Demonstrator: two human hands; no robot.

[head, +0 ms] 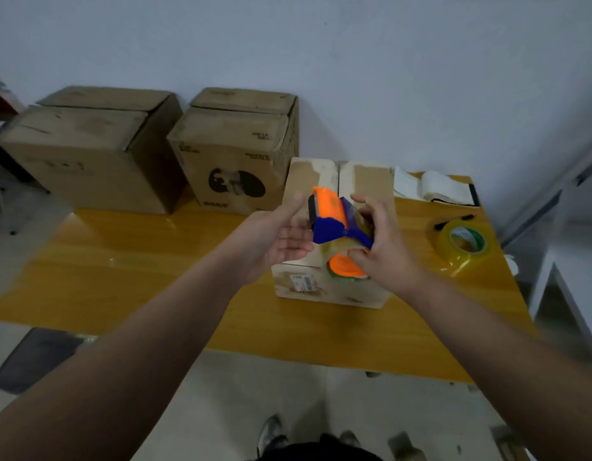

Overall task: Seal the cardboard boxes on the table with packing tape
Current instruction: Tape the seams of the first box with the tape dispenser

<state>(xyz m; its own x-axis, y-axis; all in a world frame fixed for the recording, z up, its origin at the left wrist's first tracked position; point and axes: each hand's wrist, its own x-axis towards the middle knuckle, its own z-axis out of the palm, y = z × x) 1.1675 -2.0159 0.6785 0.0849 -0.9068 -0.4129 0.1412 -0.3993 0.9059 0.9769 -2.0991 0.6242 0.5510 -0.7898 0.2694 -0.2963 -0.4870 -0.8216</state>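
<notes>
Gripping tape dispenser [334, 221] in right hand [384, 247], above small box [338, 291] on table [155, 261]. Left hand [274, 234] slack, palm up, alongside. Best now: free tape end, anchor over front edge, pull straight along centre seam.

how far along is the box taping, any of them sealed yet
Done: flaps look folded shut on all three boxes, but no fresh tape shows. In progress: the tape dispenser is held above the small box, whose centre seam looks bare. Left: taping that box, then the left back box and the printed back box.
</notes>
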